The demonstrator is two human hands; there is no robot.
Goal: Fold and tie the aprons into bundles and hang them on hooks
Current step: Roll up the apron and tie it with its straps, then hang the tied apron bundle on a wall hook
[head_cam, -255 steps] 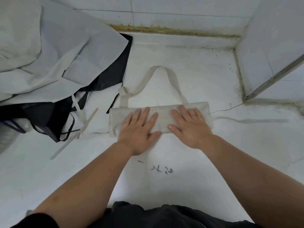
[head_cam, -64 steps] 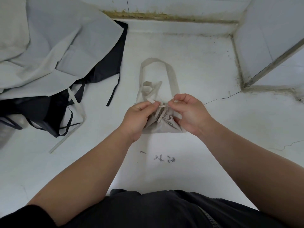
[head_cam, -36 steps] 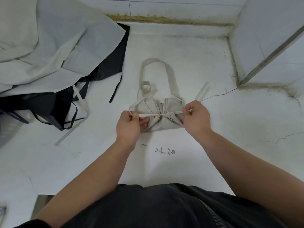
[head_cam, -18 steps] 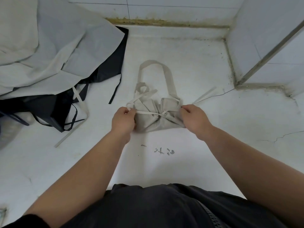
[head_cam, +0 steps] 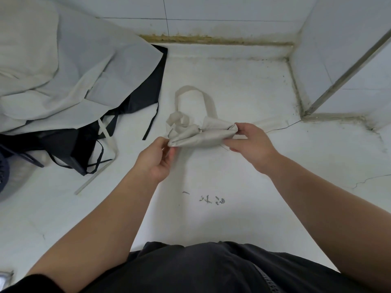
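Over white surface (head_cam: 232,81): apron bundle (head_cam: 203,136) stretched crosswise, long axis left to right. My left hand (head_cam: 155,160) pinched left end, right hand (head_cam: 252,144) pinched right end; both equally near. Neck loop (head_cam: 208,98) lay beyond it.

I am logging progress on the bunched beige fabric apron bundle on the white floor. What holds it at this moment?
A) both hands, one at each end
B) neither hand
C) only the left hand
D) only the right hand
A: the left hand pinches the left end of the beige fabric apron bundle, and the right hand grips its right end.
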